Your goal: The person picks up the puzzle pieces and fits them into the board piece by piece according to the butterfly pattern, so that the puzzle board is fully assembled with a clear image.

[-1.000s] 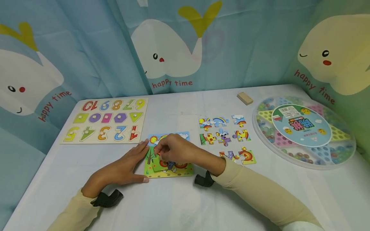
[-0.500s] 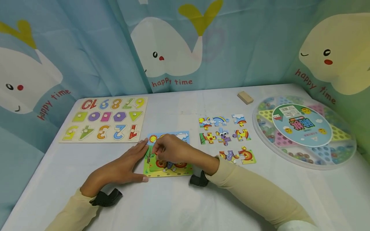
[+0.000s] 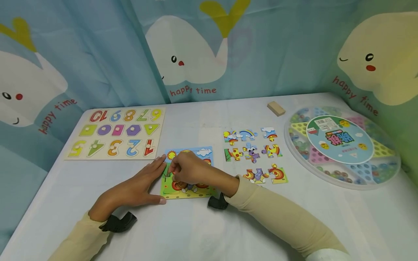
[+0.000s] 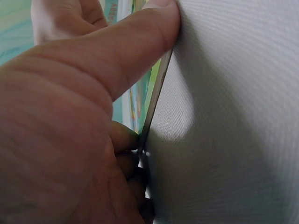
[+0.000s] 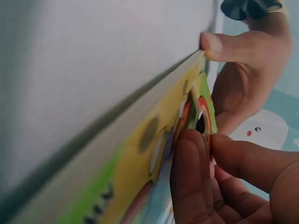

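Observation:
A small picture puzzle board [image 3: 196, 196] lies on the white table in front of me, printed with a sun, clouds and a cartoon scene. My left hand [image 3: 135, 188] rests at its left edge, thumb at the near corner and the other fingers along the side, all fairly straight. Over the board, my right hand [image 3: 191, 169] pinches a green-edged puzzle piece [image 5: 205, 100] between thumb and fingers. In the right wrist view that piece stands slightly off the board's surface. The right hand covers much of the board's middle in the head view.
Several loose puzzle pieces [image 3: 251, 150] lie in rows right of the board. A number-and-shape peg board [image 3: 107, 136] is at the back left. Farther right stand a round marble game [image 3: 339, 139] and a small wooden block [image 3: 276, 108]. A whale-print curtain [image 3: 192, 54] hangs behind.
My right hand has shifted a little left with the pinched piece, which now sits nearer the board's lower left corner and looks flatter. The left hand keeps its place at the edge.

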`<act>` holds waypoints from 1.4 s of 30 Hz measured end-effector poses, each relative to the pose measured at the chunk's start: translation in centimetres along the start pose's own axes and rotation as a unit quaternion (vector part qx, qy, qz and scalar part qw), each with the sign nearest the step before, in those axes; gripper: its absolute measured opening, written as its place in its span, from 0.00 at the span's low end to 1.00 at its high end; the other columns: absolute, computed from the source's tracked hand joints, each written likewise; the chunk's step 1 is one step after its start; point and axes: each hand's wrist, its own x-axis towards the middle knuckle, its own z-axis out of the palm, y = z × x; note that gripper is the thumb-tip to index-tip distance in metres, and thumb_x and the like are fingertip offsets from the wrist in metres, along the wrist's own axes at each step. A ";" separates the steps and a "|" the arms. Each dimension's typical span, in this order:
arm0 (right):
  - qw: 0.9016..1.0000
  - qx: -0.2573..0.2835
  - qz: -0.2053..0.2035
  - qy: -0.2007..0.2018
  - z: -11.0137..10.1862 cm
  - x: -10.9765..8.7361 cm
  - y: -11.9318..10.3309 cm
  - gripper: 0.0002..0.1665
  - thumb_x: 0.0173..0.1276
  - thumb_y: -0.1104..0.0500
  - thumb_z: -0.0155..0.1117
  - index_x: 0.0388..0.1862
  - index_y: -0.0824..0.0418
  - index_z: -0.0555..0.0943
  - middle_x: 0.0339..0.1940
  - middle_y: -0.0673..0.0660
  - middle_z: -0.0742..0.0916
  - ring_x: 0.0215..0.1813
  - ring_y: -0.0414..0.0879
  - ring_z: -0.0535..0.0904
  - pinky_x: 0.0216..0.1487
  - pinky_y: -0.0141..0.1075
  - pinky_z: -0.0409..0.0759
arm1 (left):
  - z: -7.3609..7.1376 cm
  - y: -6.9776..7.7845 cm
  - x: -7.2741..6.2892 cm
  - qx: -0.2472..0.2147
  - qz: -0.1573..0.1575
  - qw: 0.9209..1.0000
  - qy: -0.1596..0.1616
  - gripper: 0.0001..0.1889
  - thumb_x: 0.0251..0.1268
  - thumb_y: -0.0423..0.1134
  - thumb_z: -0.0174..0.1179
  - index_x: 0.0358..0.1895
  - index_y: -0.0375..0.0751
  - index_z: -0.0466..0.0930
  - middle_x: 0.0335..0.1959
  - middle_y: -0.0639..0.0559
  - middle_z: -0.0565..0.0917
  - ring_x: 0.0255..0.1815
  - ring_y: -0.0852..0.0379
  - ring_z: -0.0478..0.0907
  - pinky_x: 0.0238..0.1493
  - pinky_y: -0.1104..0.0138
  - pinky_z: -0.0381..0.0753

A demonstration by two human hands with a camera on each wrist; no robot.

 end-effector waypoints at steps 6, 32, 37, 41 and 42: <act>0.999 -0.043 -0.002 -0.004 0.1 0.1 -0.1 0.03 0.62 0.66 0.70 0.35 0.61 0.86 0.23 0.48 0.81 0.28 0.39 0.74 0.28 0.27 0.74 | 0.0 -0.1 0.1 0.000 -0.002 1.000 -0.002 0.57 0.53 0.58 0.71 0.78 0.39 0.45 0.80 0.51 0.38 0.78 0.45 0.35 0.73 0.45 0.43; 0.995 -0.096 0.012 -0.016 0.4 0.4 -0.6 0.08 0.62 0.67 0.68 0.39 0.62 0.88 0.28 0.46 0.85 0.29 0.37 0.76 0.26 0.26 0.75 | 0.2 -0.2 0.2 0.000 0.006 1.000 0.004 0.58 0.50 0.59 0.72 0.77 0.37 0.46 0.80 0.50 0.40 0.78 0.45 0.36 0.73 0.45 0.44; 0.999 -0.042 0.001 -0.033 -0.4 0.3 0.1 0.09 0.64 0.69 0.65 0.43 0.65 0.87 0.31 0.50 0.87 0.30 0.37 0.78 0.31 0.26 0.77 | 0.2 -0.1 0.2 -0.002 0.006 1.000 0.006 0.58 0.50 0.58 0.72 0.77 0.36 0.47 0.80 0.49 0.40 0.78 0.45 0.36 0.73 0.45 0.44; 0.999 -0.005 -0.006 -0.044 -1.2 -0.1 0.5 0.11 0.64 0.69 0.65 0.45 0.66 0.86 0.35 0.52 0.87 0.34 0.37 0.80 0.36 0.28 0.79 | 0.2 -0.1 0.2 0.000 0.004 1.000 0.006 0.58 0.50 0.59 0.71 0.77 0.36 0.47 0.80 0.50 0.40 0.78 0.45 0.36 0.73 0.45 0.45; 0.999 0.001 -0.011 -0.043 -1.3 -0.2 0.6 0.11 0.64 0.69 0.65 0.45 0.66 0.86 0.35 0.52 0.87 0.35 0.38 0.80 0.36 0.28 0.79 | 0.2 -0.1 0.2 0.001 0.004 1.000 0.006 0.58 0.50 0.60 0.71 0.77 0.36 0.47 0.80 0.50 0.40 0.78 0.45 0.36 0.73 0.45 0.45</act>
